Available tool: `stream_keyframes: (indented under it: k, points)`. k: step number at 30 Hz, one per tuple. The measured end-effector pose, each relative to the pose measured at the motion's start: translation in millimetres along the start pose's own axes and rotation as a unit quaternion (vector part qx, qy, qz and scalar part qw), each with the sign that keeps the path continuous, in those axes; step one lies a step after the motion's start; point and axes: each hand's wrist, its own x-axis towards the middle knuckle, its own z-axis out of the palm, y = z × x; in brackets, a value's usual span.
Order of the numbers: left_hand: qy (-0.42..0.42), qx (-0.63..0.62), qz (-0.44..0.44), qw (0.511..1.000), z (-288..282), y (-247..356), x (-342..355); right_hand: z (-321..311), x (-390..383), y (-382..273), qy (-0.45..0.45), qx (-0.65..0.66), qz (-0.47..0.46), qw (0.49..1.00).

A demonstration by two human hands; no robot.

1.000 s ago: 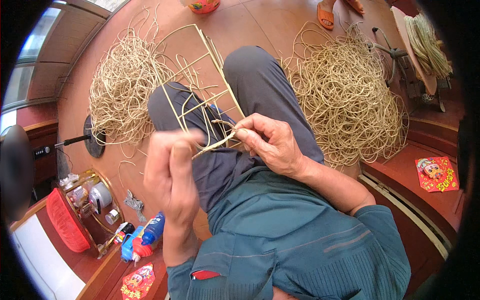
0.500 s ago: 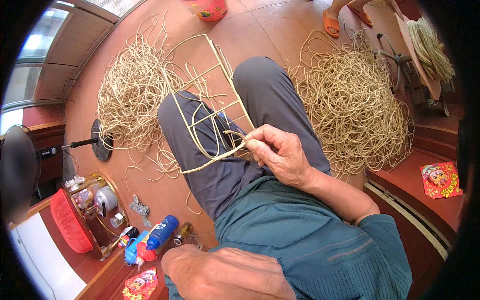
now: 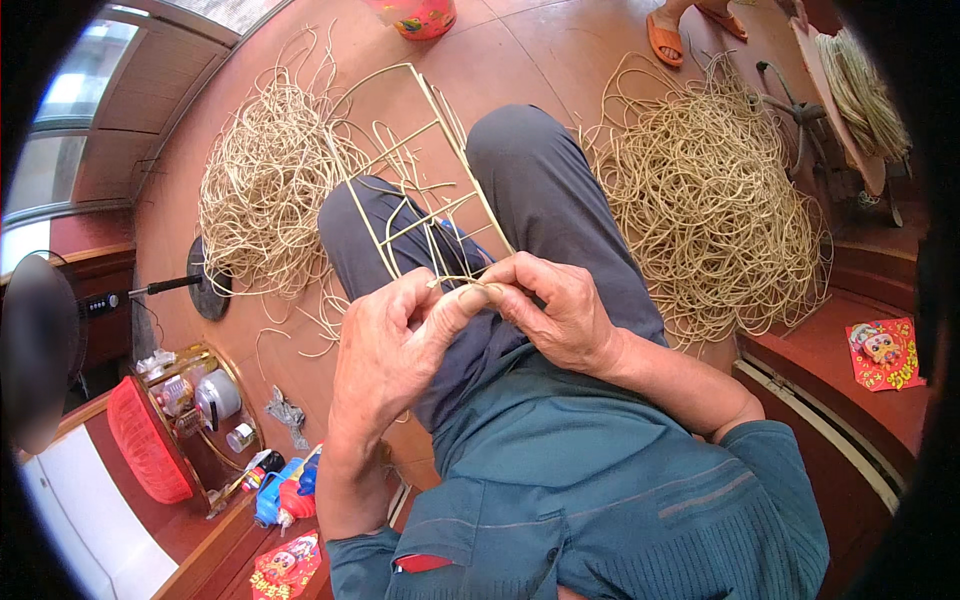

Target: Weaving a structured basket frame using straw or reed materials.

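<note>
Both hands meet over my lap at the near end of a pale, thin-barred frame (image 3: pixel 460 158) with crossbars, which rests between my knees. The finger and thumb of my left hand (image 3: pixel 395 335) pinch a tan cord (image 3: pixel 455 279) at that end. My right hand (image 3: pixel 553 305) pinches the same spot from the other side, thumb against forefinger. The fingertips nearly touch, and they hide much of the cord and the frame's near edge. Loose lengths of cord hang around the frame's left side.
Tangled cord heaps lie on the floor, one left (image 3: pixel 265 185) and one right (image 3: pixel 715 200). A fan (image 3: pixel 40 350) stands at left, above a shelf with a red basket (image 3: pixel 145 440). A red bucket (image 3: pixel 415 18) and a person's orange sandals (image 3: pixel 665 42) are at the far side.
My left hand has risen from near my chest to the frame's near end and now pinches the cord beside my right hand. The right hand has barely moved.
</note>
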Motion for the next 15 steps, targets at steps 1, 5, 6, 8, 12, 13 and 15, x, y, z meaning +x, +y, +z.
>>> stream_keyframes:
  k: [1,5,6,8,12,13,15]
  points:
    - [-0.025,0.016,-0.010,1.000,-0.2,0.1,2.1,1.1,0.0,1.4,-0.002,0.000,0.001,1.000]
    - [-0.012,0.017,0.018,1.000,4.0,6.2,8.8,5.9,1.8,8.6,0.013,-0.027,-0.066,0.997]
    - [-0.042,0.039,-0.008,0.998,1.4,7.2,10.8,5.3,1.5,9.2,0.018,-0.031,-0.081,0.996]
    - [-0.024,0.042,0.016,0.999,4.8,-2.3,12.0,4.1,1.9,6.5,0.011,-0.034,-0.070,0.997]
    - [0.004,0.004,0.043,0.999,7.7,-2.4,12.3,4.2,3.9,5.1,-0.011,-0.025,-0.056,0.998]
    - [0.003,0.005,0.043,0.999,7.3,-1.7,13.2,3.0,4.3,4.4,-0.010,-0.024,-0.056,0.998]
    - [-0.008,0.012,0.050,0.999,5.7,-0.8,16.2,0.3,5.3,2.5,-0.022,-0.020,-0.041,0.999]
